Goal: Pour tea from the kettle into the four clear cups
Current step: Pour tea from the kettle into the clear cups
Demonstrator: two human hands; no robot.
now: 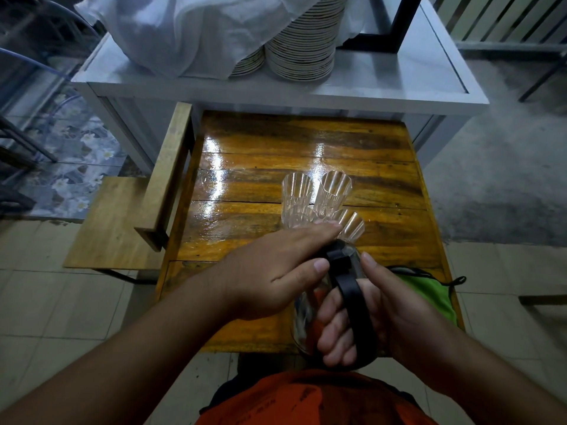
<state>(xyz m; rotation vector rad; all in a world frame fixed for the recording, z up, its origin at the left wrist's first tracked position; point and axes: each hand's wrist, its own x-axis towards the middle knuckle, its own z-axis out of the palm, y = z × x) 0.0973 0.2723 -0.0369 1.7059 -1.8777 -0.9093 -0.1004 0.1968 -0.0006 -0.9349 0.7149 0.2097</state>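
Several clear ribbed cups stand close together on the glossy wooden table (276,142): one at the back left (297,187), one at the back right (335,187), one at the front left (296,217), and one at the front right (352,227), partly hidden by my fingers. I hold a glass kettle (305,317) with a black handle just in front of them, above the table's near edge. My right hand (377,311) is wrapped around the handle. My left hand (276,271) lies flat over the kettle's lid, fingers reaching toward the cups.
A green cloth bag (429,289) lies at the table's near right corner. A wooden chair (122,222) stands against the table's left side. Behind the table, a white counter (399,78) carries stacked plates (306,47) under a white cloth (190,29).
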